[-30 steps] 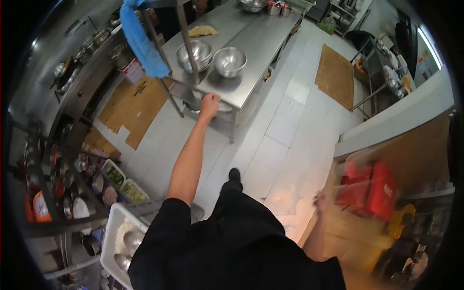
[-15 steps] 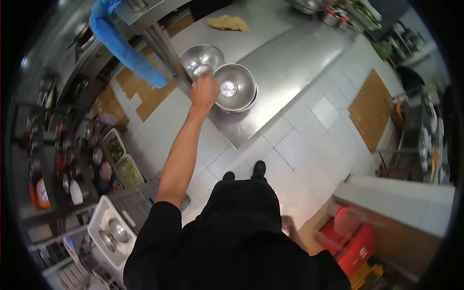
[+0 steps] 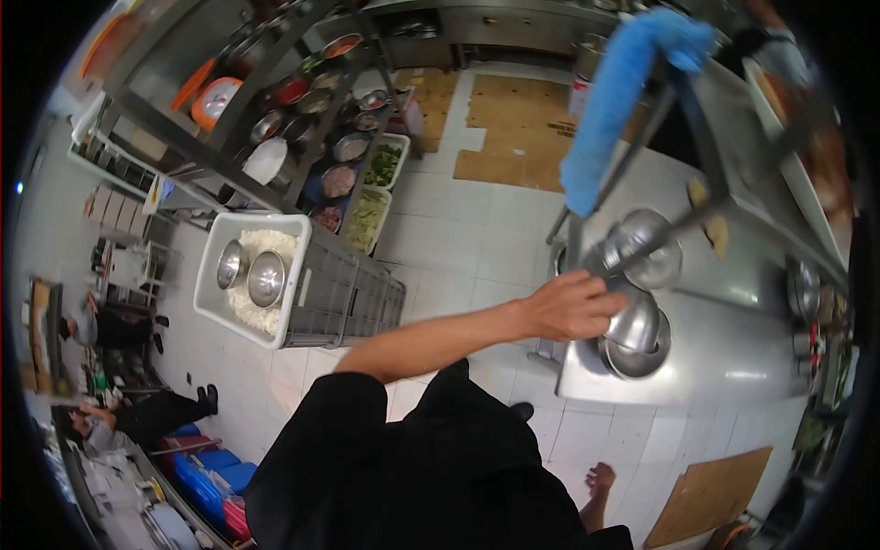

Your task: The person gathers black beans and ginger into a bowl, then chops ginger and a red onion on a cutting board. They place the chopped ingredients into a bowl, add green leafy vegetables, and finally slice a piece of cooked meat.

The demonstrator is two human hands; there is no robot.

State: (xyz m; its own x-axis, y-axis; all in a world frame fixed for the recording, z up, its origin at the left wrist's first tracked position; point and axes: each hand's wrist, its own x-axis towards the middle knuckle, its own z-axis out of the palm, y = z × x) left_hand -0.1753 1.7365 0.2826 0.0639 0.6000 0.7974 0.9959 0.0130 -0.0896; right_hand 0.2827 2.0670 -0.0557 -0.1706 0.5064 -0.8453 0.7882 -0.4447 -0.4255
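Note:
My left hand [image 3: 573, 307] reaches across to the steel counter, its fingers closed on the rim of a steel mixing bowl [image 3: 634, 323]. That bowl is tilted, partly inside or over another steel bowl [image 3: 662, 353] on the counter. Just behind them is a further steel bowl [image 3: 658, 257], partly hidden by a shelf post. My right hand [image 3: 600, 477] hangs low by my side, away from the counter. Its fingers look loosely bent and apart, and nothing shows in them.
A blue cloth-like roll [image 3: 610, 119] hangs from the metal frame above the counter [image 3: 715, 357]. To my left, a white tub [image 3: 298, 293] of white grains holds two small bowls on a grey crate [image 3: 344, 284]. Ingredient shelves [image 3: 302, 174] stand beyond. Two people are at far left.
My view has swung left, bringing the tub and shelves closer to the middle. My left hand has lifted and tilted the upper bowl of the stack. My right hand has come into clearer view.

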